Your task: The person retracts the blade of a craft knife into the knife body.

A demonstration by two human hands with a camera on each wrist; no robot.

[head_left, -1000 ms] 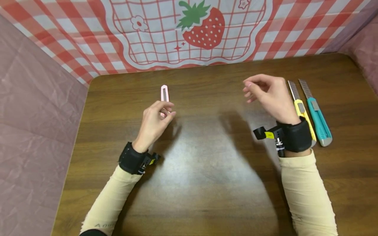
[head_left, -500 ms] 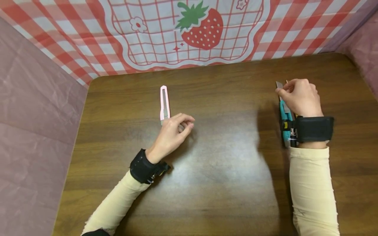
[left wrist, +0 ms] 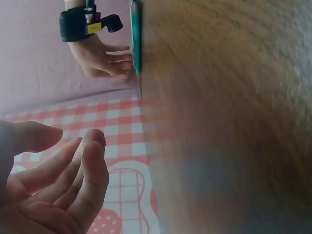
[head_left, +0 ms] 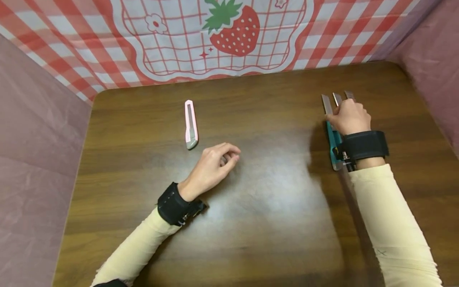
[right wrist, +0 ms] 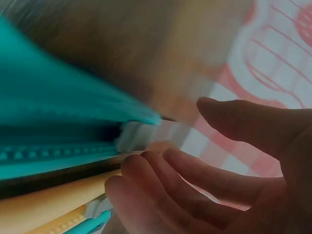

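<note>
My left hand (head_left: 212, 167) hovers over the middle of the table, fingers loosely bent, holding nothing. A pink utility knife (head_left: 191, 124) lies behind it to the left. On the right, my right hand (head_left: 350, 117) is above a row of utility knives with extended blades. Its thumb and fingers stand apart in the right wrist view, with nothing pinched between them. The nearest teal utility knife (right wrist: 63, 97) lies beside the fingers. Beyond it are a yellow utility knife (right wrist: 53, 197) and another teal utility knife (right wrist: 92, 223). In the head view the hand and wrist cover most of these two.
The brown wooden table (head_left: 251, 239) has rounded back corners. A red-and-white checked cloth (head_left: 330, 40) with a strawberry print hangs behind it. Pink fabric (head_left: 36, 179) hangs at the left, and more pink fabric (head_left: 434, 59) at the right.
My right hand has moved right, over the knives, uncovering the left teal utility knife. My left hand has moved away from the pink utility knife, toward the front and right. The head view has shifted slightly.
</note>
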